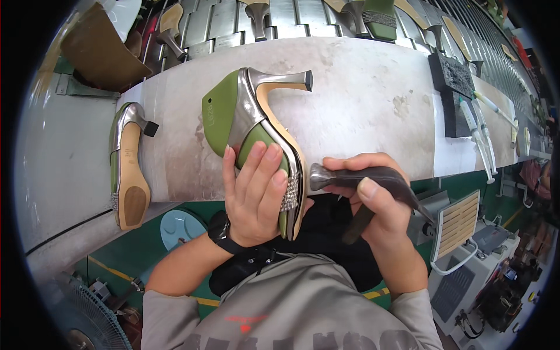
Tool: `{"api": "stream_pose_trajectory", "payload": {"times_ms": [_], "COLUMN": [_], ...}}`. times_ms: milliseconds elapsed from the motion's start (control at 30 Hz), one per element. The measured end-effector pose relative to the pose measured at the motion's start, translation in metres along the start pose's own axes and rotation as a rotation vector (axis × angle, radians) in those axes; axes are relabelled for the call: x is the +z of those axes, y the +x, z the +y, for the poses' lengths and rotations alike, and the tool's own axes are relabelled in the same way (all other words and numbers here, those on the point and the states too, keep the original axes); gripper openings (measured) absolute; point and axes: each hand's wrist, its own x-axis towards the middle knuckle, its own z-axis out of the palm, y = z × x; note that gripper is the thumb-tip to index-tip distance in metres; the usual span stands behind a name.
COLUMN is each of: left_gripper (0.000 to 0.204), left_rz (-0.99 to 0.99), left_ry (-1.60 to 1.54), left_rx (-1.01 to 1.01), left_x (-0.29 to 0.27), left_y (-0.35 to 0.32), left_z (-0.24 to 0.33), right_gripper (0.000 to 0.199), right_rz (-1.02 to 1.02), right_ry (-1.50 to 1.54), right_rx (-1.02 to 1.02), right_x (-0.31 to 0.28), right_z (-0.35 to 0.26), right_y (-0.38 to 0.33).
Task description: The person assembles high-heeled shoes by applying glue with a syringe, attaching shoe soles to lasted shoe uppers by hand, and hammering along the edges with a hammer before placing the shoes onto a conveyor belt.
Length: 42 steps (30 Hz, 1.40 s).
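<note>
My left fingers (248,175) grip the shoe (248,119), my right fingers (378,197) the hammer (353,177); I think I should keep the sole (296,151) steady and tap lightly.

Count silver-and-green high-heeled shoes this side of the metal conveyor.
2. One silver-and-green high-heeled shoe in the left hand; another silver-and-green shoe on the pale workbench, at left, sole showing. Others may be hidden.

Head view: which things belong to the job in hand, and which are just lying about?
Likely in the job:
- shoe, in the left hand
- hammer, in the right hand
- perhaps the matching shoe

Seemingly just lying about:
- syringes
- black block
- fan
</note>
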Motion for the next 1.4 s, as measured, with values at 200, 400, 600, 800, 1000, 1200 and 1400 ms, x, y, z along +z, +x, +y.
{"api": "stream_pose_trajectory", "payload": {"times_ms": [200,400,600,800,1000,1200,1400], "left_gripper": [0.056,0.045,0.041,0.038,0.036,0.067,0.076], "left_rz": [0.01,0.016,0.042,0.023,0.01,-0.064,-0.053], "left_ry": [0.007,0.02,0.026,-0.027,-0.027,0.021,0.021], "left_rx": [-0.02,-0.043,-0.053,-0.084,-0.07,0.058,0.067], "left_x": [0.0,0.001,0.004,0.001,-0.001,-0.004,-0.004], "left_y": [-0.002,-0.005,-0.005,0.0,0.004,0.003,-0.003], "left_z": [0.001,0.001,0.001,0.007,0.007,-0.003,-0.009], "right_gripper": [0.028,0.031,0.029,0.034,0.033,0.033,0.043], "right_rz": [-0.141,-0.409,-0.577,-0.569,-0.505,-0.458,-0.253], "right_ry": [-0.105,-0.688,-0.907,-1.006,-1.068,-0.997,-0.914], "right_rx": [0.0,-0.215,-0.324,-0.399,-0.459,-0.395,-0.239], "right_x": [-0.004,0.004,0.022,0.03,0.038,0.036,0.015], "right_z": [-0.01,-0.045,-0.063,-0.058,-0.05,-0.036,-0.046], "right_y": [0.02,0.047,0.047,0.025,0.006,-0.032,-0.049]}}
